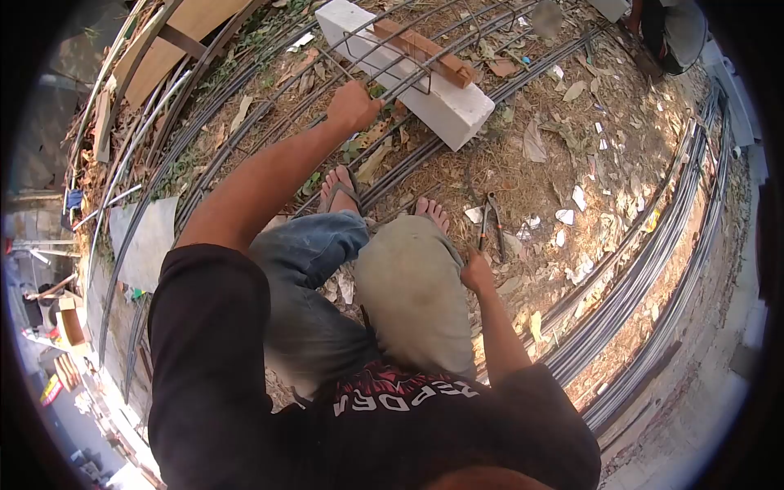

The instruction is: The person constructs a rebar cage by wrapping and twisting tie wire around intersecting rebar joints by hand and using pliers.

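Note:
My left hand [354, 106] is closed around a thin steel bar of the rebar cage [306, 102], just left of the white block [457, 114]. A reddish-brown wooden piece [445, 64] lies on that block among the bars and square stirrups. Beside my knee, my right hand [476, 271] is closed at the lower end of the pincers [490, 214]. Their orange handles are spread apart and their head points away from me. My sandalled feet stand by the long bars on the ground.
Bundles of long steel bars [653, 273] curve along the right side. Boards [167, 49] and more rods lie at upper left. Another person's foot [671, 37] shows at upper right. Dry leaves and white scraps [564, 216] litter the dirt.

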Demonstrator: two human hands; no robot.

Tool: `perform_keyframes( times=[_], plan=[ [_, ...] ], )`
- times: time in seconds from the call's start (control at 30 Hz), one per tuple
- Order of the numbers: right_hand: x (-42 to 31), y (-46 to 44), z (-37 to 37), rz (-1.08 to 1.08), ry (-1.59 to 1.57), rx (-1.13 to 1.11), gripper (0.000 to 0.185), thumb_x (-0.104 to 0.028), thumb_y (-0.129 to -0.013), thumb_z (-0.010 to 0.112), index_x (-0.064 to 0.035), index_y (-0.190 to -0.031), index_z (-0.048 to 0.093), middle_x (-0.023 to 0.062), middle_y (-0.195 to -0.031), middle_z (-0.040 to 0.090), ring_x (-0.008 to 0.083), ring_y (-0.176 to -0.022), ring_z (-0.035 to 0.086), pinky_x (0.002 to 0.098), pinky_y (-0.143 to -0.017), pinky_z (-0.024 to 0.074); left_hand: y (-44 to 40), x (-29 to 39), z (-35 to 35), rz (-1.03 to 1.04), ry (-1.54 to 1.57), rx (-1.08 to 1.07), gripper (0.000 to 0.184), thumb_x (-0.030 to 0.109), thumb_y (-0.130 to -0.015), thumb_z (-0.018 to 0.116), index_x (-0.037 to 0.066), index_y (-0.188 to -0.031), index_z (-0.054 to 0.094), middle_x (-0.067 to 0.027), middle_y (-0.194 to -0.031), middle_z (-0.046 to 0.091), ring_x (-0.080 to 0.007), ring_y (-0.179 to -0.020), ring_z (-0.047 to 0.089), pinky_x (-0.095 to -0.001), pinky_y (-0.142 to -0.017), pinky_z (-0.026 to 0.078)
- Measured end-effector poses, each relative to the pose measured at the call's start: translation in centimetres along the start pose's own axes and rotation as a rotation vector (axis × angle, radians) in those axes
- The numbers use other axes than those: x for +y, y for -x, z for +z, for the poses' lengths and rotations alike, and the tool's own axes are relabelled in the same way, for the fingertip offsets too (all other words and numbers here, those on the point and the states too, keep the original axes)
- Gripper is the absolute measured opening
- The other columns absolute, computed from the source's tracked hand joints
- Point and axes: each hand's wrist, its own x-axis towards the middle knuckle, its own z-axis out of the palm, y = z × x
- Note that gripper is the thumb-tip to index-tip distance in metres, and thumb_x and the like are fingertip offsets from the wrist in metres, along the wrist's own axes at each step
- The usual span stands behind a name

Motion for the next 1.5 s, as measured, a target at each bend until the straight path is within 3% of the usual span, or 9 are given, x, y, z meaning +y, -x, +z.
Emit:
perform_keyframes(
  times=[0.03,0.2,0.47,0.6,0.83,1.07,1.13,1.27,1.5],
  plan=[
    [3.4,0.3,0.8,-0.227,0.434,0.039,0.046,-0.025,-0.099,0.065,-0.0057,-0.141,0.061,0.0275,-0.144,0.058,0.0369,-0.101,0.073,0.0428,-0.089,0.0587,-0.1,-0.2,0.1,0.031,0.007,0.008,0.045,0.04,-0.083,0.081,-0.003,-0.09,0.074,-0.0251,-0.087,0.074,-0.0403,-0.085,0.073,-0.0492,-0.08,0.056],
    [-9.3,-2.3,-7.9,-0.074,-0.033,0.393,0.026,-0.022,-0.096,0.069,-0.0032,-0.113,0.076,0.0182,-0.104,0.076,0.0325,-0.089,0.074,0.0405,-0.081,0.0564,0.9,-1.3,1.3,0.107,0.261,0.081,0.04,0.035,-0.088,0.078,-0.004,-0.087,0.067,-0.0241,-0.078,0.069,-0.0393,-0.077,0.069,-0.0507,-0.072,0.053],
    [-23.8,-27.1,-0.6,-0.661,0.085,0.619,0.039,-0.034,-0.103,0.06,0.001,-0.116,0.071,0.0241,-0.103,0.075,0.0438,-0.09,0.071,0.0438,-0.086,0.0561,1.4,-2.3,4.0,0.053,0.619,0.195,0.036,0.03,-0.084,0.082,-0.002,-0.084,0.066,-0.0189,-0.075,0.068,-0.0337,-0.069,0.065,-0.0454,-0.068,0.052],
    [-26.4,-24.2,0.9,-0.387,-0.305,0.237,0.041,-0.03,-0.105,0.056,0.0031,-0.084,0.066,0.0251,-0.076,0.068,0.0441,-0.077,0.068,0.0514,-0.073,0.0488,1.5,-2.0,3.6,0.083,0.595,0.21,0.034,0.027,-0.087,0.081,-0.002,-0.083,0.065,-0.0143,-0.071,0.069,-0.0235,-0.066,0.069,-0.0398,-0.063,0.052],
    [-0.1,-5.4,-3.9,0.056,0.254,-0.376,0.035,-0.033,-0.102,0.058,-0.0033,-0.106,0.077,0.0195,-0.091,0.075,0.0376,-0.089,0.072,0.0426,-0.085,0.0557,2.1,-1.9,3.6,0.097,0.559,0.264,0.034,0.029,-0.088,0.081,-0.002,-0.087,0.066,-0.0158,-0.073,0.069,-0.0238,-0.061,0.064,-0.0414,-0.062,0.049],
    [-7.4,-2.9,-12.8,-0.075,1.017,0.312,0.042,-0.034,-0.102,0.061,-0.0041,-0.13,0.07,0.0195,-0.115,0.074,0.0352,-0.11,0.07,0.0419,-0.1,0.0529,2.6,-1.5,2.8,0.075,0.572,0.249,0.035,0.03,-0.087,0.08,-0.002,-0.089,0.067,-0.021,-0.075,0.068,-0.0342,-0.068,0.067,-0.0456,-0.066,0.051],
    [-17.6,-6.5,-15.2,-0.324,0.74,0.52,0.049,-0.028,-0.099,0.067,-0.0002,-0.139,0.06,0.022,-0.126,0.066,0.0413,-0.116,0.064,0.0478,-0.101,0.0491,2.9,-1.3,2.0,0.034,0.582,0.182,0.034,0.029,-0.086,0.08,-0.002,-0.088,0.068,-0.0229,-0.079,0.071,-0.0407,-0.077,0.071,-0.0499,-0.072,0.054],
    [-30.3,-14.2,-12.0,-0.441,0.003,0.123,0.048,-0.03,-0.101,0.066,0.0034,-0.135,0.061,0.0225,-0.117,0.071,0.0328,-0.102,0.071,0.0423,-0.091,0.054,2.6,-2.1,2.7,0.09,0.589,0.167,0.039,0.036,-0.092,0.075,-0.002,-0.094,0.07,-0.0186,-0.079,0.069,-0.0276,-0.069,0.068,-0.0422,-0.066,0.051],
    [-32.8,-17.1,-6.4,-0.407,0.089,-0.136,0.024,-0.018,-0.101,0.061,0.0032,-0.107,0.071,0.0217,-0.081,0.068,0.0295,-0.076,0.069,0.0424,-0.072,0.051,1.9,-4.2,1.1,-0.174,1.162,-0.256,0.046,0.04,-0.107,0.057,-0.003,-0.114,0.071,-0.0119,-0.111,0.072,-0.0135,-0.079,0.071,-0.0288,-0.067,0.055]
  ],
)
